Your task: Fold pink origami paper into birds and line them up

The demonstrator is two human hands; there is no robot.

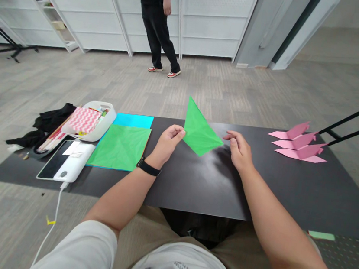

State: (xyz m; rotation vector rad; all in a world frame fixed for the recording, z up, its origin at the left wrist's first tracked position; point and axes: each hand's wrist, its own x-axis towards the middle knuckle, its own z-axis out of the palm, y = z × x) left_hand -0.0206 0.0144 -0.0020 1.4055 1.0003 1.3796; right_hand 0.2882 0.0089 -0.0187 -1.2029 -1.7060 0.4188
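Observation:
A green sheet of origami paper (201, 130), folded into a pointed kite-like shape with creases, is held up over the table. My left hand (166, 144) pinches its left edge between thumb and fingers. Beside the paper's right corner is my right hand (240, 152), its thumb and index finger apart and the other fingers loosely curled; it does not appear to grip the paper. Left of my left hand lies a flat stack of green paper (121, 147), with a blue sheet (134, 120) showing behind it.
Three pink folded paper birds (300, 145) stand in a row at the right of the black table (188, 192). On the left are a white basket (96, 135), a phone (53, 165), a cabled white power bank (74, 163) and black cloth (52, 116). A person (156, 18) stands beyond the table.

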